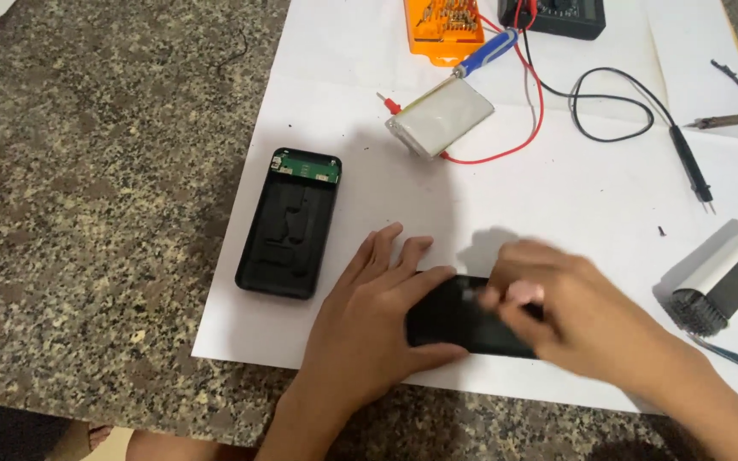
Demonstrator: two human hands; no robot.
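Observation:
My left hand (pixel 377 316) grips the left end of a flat black cover (pixel 450 320) that lies on the white paper (pixel 557 205), thumb under its near edge, fingers spread on the paper. Over the cover's right part my right hand (pixel 574 316) is blurred, fingertips pressed on its top. An open black case (pixel 288 226) with a green circuit board at its far end lies to the left. A silver pouch battery (pixel 442 115) with red wire lies farther back.
An orange bit holder (pixel 446 26), a blue-handled screwdriver (pixel 489 51), a black meter (pixel 557 17) with red and black probe leads (pixel 689 162), a soldering iron (pixel 728 121) and a grey roll (pixel 723 277) lie on the paper. The speckled stone counter (pixel 87 171) extends left.

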